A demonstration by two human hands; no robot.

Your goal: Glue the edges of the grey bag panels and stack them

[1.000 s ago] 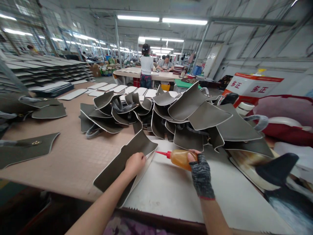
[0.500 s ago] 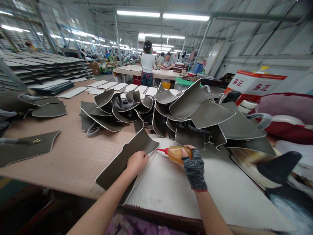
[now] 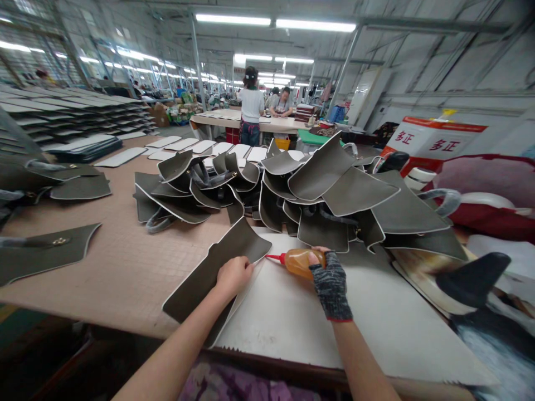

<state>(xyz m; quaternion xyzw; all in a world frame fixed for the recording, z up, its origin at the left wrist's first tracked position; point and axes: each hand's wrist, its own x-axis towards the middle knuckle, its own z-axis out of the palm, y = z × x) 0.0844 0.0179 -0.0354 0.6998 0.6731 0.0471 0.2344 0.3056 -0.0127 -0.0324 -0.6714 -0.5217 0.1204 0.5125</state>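
Head view: patterned purple cloth (image 3: 246,383) at bottom edge, both forearms reaching in over the table edge. Squeeze bottle (image 3: 297,263) in the right hand (image 3: 326,281), lying nearly level, amber liquid inside, exact fill level unclear. Red nozzle (image 3: 275,257) points left; its tip is at the pale edge of the grey-olive panel (image 3: 198,281), just below the upper right corner. Contact or tiny gap, can't tell.

Right hand: fingerless grey knit glove, red hem at wrist, thumb and fingers wrapped round the back end of the bottle, forearm slanting up and left. Left hand (image 3: 234,275): bare, back of hand up, fingers curled together and pinching the panel near its right edge; some fingertips hidden. Left forearm crosses the panel's lower part.

Panel is folded and tilted, partly on the white sheet (image 3: 301,328), partly over the brown table (image 3: 134,273). Another grey-olive piece (image 3: 45,253) with gold hardware sits at the left, well apart from the hands.

Past the hands: heaped pile of grey-olive panels (image 3: 317,178), wrapped handles among them. Right of the pile, red-and-white box (image 3: 430,147), contents not visible. Behind the pile, row of white pieces (image 3: 200,147); big layered stack (image 3: 79,111) to the left. Farther, long worktable (image 3: 217,119), yellow bin (image 3: 282,144) beneath it, contents too small to tell. One person (image 3: 251,103) stands there, back turned; another person (image 3: 281,106) leans over the far side.
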